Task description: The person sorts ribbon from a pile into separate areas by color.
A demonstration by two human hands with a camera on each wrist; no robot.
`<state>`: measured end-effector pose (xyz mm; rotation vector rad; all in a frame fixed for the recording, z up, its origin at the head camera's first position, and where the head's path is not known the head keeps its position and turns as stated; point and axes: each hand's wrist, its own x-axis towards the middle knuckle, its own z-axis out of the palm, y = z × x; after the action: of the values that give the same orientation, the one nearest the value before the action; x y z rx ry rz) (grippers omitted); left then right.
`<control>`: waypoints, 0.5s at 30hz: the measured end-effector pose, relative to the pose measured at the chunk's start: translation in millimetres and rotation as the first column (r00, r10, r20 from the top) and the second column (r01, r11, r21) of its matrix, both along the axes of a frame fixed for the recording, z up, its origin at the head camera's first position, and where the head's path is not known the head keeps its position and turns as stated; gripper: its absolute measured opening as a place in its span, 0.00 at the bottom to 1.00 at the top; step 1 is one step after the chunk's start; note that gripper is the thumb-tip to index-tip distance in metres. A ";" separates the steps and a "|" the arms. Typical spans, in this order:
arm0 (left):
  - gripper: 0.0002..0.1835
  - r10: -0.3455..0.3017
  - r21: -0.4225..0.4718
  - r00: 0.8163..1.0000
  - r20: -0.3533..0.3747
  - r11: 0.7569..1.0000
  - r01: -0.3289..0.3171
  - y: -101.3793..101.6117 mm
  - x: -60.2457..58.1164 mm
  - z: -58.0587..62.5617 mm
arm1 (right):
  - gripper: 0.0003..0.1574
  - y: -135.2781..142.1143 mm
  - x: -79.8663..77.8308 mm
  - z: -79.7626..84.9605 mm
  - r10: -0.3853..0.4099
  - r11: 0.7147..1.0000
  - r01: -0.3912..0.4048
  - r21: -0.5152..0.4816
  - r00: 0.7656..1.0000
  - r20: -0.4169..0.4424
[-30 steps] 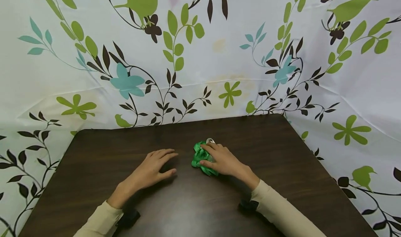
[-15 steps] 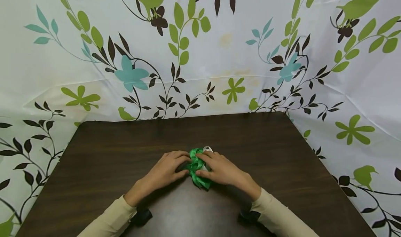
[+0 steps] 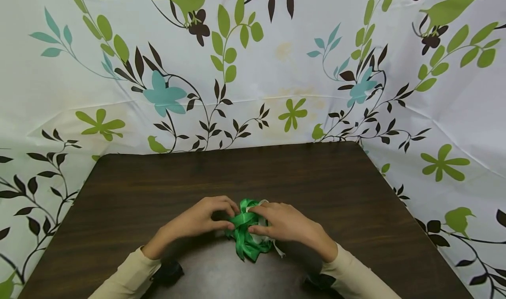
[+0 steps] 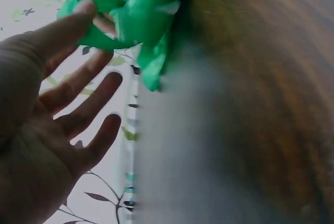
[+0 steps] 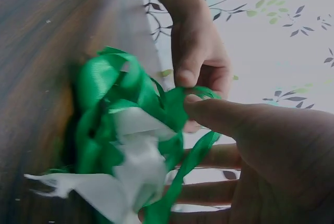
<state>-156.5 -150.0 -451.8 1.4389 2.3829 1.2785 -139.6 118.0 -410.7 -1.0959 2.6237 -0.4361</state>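
A loose bundle of green satin ribbon (image 3: 250,247) lies between both hands over the dark wooden table. White ribbon (image 5: 140,164) is tangled through it, with a frayed end hanging out in the right wrist view. My left hand (image 3: 199,217) pinches a green loop between thumb and index finger; its other fingers spread apart in the left wrist view. From the other side my right hand (image 3: 290,225) holds the bundle, thumb (image 5: 222,112) on a green strand and fingers behind it, partly hidden by ribbon.
The dark table (image 3: 316,171) has rounded far corners. A white cloth (image 3: 253,84) printed with leaves, birds and flowers hangs behind and around it. Small black devices sit under both wrists, one below the left wrist (image 3: 168,271).
My left hand has come in from the left and taken hold of the ribbon. The bundle has been drawn nearer the body, spreading wider and showing more white.
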 end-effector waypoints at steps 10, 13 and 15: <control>0.08 -0.189 0.199 0.943 0.274 0.970 0.137 0.6 22.0 62.5 | 0.32 10.1 1.0 37.6 0.116 0.979 -0.079 -0.189 0.975 0.190; 0.10 -0.242 0.237 0.922 0.301 0.956 0.174 2.1 27.4 77.7 | 0.32 12.1 -5.9 42.1 0.214 0.946 -0.135 -0.294 0.943 0.255; 0.10 -0.275 0.262 0.911 0.306 0.945 0.197 3.7 30.1 86.4 | 0.33 11.2 -12.1 42.3 0.301 0.908 -0.173 -0.382 0.903 0.307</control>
<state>-126.3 -146.3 -365.4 1.3728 1.8296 1.6183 -151.6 129.2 -368.3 -1.2833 2.1040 -0.9714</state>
